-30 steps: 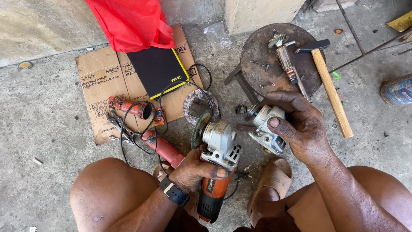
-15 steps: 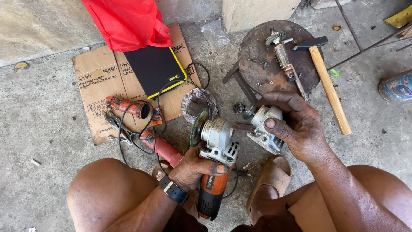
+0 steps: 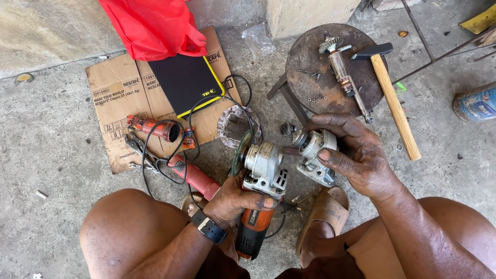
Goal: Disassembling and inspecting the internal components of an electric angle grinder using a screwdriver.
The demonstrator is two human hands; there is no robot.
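Rough grey concrete floor (image 3: 51,170) spreads under me where I sit, bare knees at the bottom of view and a tan sandal (image 3: 323,217) between them; my left hand (image 3: 232,204), a black watch (image 3: 208,227) on its wrist, is closed around the orange-and-black body of an angle grinder (image 3: 261,178), whose grey metal head and green-edged disc point away from me; just beside it my right hand (image 3: 356,155) grips a separate grey gear housing (image 3: 315,152), fingers wrapped over the top and thumb pressed on its side, the housing nearly touching the grinder's head; left of the grinder lie a red tool body (image 3: 194,175) and black cable; beyond them flattened cardboard (image 3: 111,93) carries another orange tool part (image 3: 152,128), pliers (image 3: 139,152), and a black pad with yellow edge (image 3: 186,80); further off stands a rusty round stool (image 3: 315,67) bearing a motor armature (image 3: 343,70) and small screws; a wooden-handled hammer (image 3: 395,106) rests partly on its rim; a red bag (image 3: 155,26) lies farthest, by the wall.
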